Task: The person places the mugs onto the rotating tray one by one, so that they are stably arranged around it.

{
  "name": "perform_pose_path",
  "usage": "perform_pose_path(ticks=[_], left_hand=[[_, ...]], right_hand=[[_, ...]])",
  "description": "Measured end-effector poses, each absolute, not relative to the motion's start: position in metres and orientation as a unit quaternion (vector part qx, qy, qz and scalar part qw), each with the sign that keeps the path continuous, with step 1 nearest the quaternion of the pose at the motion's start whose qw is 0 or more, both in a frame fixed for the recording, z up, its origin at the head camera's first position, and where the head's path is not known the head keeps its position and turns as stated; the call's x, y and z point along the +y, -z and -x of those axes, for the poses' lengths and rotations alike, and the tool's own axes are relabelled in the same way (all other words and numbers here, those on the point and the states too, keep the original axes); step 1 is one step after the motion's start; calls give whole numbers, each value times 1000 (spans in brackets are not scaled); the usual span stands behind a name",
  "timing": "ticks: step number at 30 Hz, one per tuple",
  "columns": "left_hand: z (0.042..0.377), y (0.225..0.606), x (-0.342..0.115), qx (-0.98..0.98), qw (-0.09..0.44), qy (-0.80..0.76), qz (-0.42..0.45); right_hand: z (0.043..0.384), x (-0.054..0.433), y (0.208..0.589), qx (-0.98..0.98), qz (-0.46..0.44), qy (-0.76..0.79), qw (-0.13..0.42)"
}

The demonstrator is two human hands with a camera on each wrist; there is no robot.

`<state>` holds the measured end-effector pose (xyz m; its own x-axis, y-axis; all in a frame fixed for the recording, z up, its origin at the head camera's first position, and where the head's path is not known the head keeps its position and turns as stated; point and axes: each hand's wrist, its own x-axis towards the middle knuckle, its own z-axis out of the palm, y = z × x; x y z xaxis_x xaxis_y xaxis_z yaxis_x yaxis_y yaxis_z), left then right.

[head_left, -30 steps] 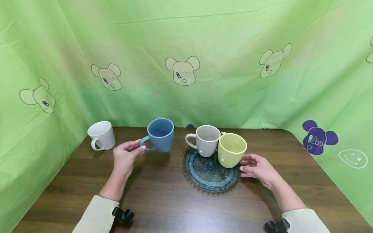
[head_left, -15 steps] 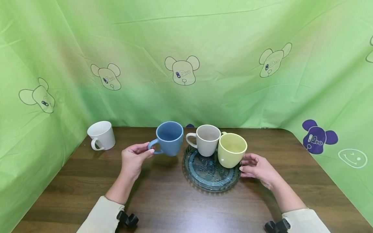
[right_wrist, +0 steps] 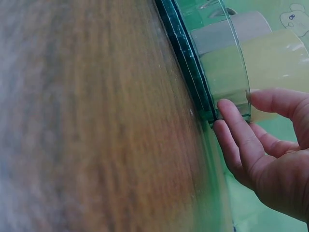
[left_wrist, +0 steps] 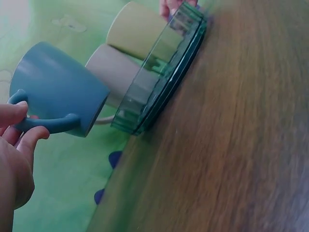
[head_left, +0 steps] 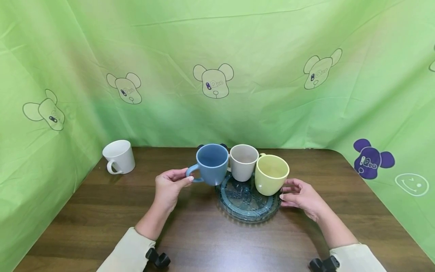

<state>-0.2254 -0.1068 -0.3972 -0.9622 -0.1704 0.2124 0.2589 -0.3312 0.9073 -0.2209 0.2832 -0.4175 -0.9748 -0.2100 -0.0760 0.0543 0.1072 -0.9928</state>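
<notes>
In the head view my left hand point(head_left: 171, 189) pinches the handle of a blue mug point(head_left: 212, 166). This mug is raised off the table and overlaps the back-left rim of a round, clear blue-green glass dish point(head_left: 246, 213). Inside the dish a light grey mug point(head_left: 242, 162) and a pale yellow mug point(head_left: 270, 174) stand side by side. The blue mug hides most of the grey mug's handle. My right hand point(head_left: 300, 198) touches the dish's right side beside the yellow mug. The right wrist view shows its fairly straight fingers point(right_wrist: 241, 137) against the glass wall.
A white mug point(head_left: 119, 156) stands at the back left of the brown wooden table point(head_left: 102, 219). Green cloth point(head_left: 163, 113) with bear-head prints hangs behind the table and along both sides.
My left hand has carried the blue mug to the right, from beside the dish to its left rim. My right hand, the dish and the other mugs have stayed in place.
</notes>
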Motion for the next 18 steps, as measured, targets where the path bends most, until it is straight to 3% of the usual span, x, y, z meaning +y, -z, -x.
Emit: perform_pose_path(ticks=[18], left_hand=[[217, 405, -73, -596, 95, 797, 0]], right_hand=[[220, 284, 418, 739, 49, 664, 102]])
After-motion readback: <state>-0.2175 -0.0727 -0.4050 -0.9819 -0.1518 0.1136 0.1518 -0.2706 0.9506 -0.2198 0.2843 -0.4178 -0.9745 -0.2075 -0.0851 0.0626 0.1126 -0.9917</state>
